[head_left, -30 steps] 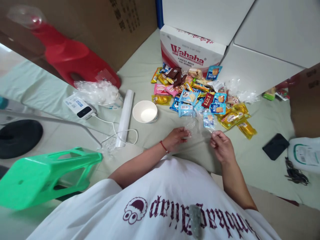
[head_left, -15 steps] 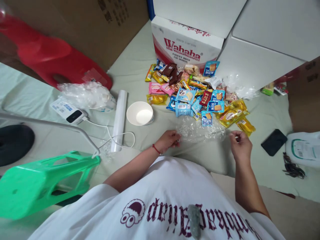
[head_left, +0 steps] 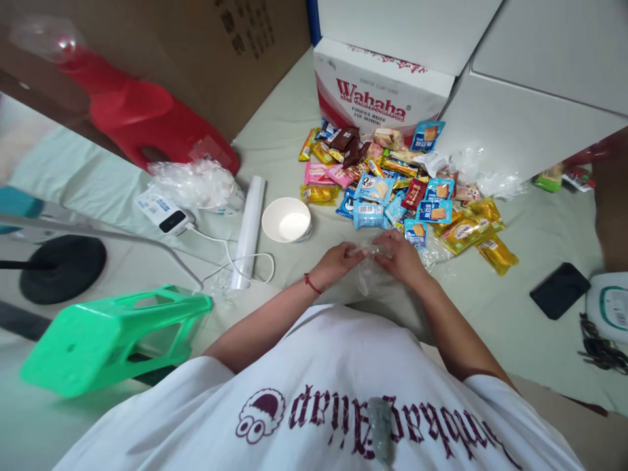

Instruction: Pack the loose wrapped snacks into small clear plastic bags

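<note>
Left of the snack pile (head_left: 407,186) sits an empty cup (head_left: 287,220), just below the pile left hand (head_left: 336,261) and right hand (head_left: 402,256) both pinch a clear bag (head_left: 369,275); nothing's bagged yet, all snacks still loose

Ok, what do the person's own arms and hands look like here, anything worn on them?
Both arms are bare from the elbow down. The left hand has a thin red string bracelet at the wrist. The right hand wears nothing visible. Short white T-shirt sleeves cover the upper arms; the shirt carries maroon lettering.
</note>
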Motion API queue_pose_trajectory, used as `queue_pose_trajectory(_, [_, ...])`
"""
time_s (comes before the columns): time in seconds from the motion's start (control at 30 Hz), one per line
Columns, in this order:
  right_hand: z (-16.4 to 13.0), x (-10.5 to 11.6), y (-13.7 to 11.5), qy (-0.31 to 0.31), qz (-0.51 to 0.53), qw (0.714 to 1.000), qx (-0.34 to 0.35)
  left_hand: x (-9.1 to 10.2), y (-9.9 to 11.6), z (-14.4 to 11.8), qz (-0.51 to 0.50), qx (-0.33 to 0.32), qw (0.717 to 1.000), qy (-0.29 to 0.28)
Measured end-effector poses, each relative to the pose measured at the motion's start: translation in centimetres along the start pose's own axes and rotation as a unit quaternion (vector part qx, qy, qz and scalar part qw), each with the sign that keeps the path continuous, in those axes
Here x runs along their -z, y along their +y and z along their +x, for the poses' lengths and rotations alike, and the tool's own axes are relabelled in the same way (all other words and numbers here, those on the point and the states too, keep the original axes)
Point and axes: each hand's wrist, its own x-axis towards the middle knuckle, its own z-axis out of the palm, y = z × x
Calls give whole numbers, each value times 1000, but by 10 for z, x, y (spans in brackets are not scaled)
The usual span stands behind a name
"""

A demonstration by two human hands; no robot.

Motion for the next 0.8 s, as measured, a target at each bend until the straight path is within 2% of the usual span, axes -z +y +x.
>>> queue_pose_trajectory(0.1, [-1,-3,1,15,38,999,15,-11,-2,13,-91,37,995,19])
queue_pose_trajectory(0.23, [-11,2,1,34,102,994,13,-20,-8,26,-197,97,975,12])
queue_pose_trajectory(0.37, [-21,4,1,55,144,988,-6,-22,-10,25,-218,96,971,-1])
queue_pose_trajectory(0.47, [-25,4,0,60,145,988,7,-21,-10,23,-233,95,968,-25])
queue_pose_trajectory(0.57, [-26,3,-1,48,138,989,32,-17,-11,24,-245,99,963,-51])
queue_pose_trajectory(0.67, [-24,2,-2,33,109,992,48,-11,-12,26,-254,99,961,-50])
queue_pose_trajectory(0.8, [-17,-2,-3,25,75,997,26,-4,-11,21,-292,78,952,-54])
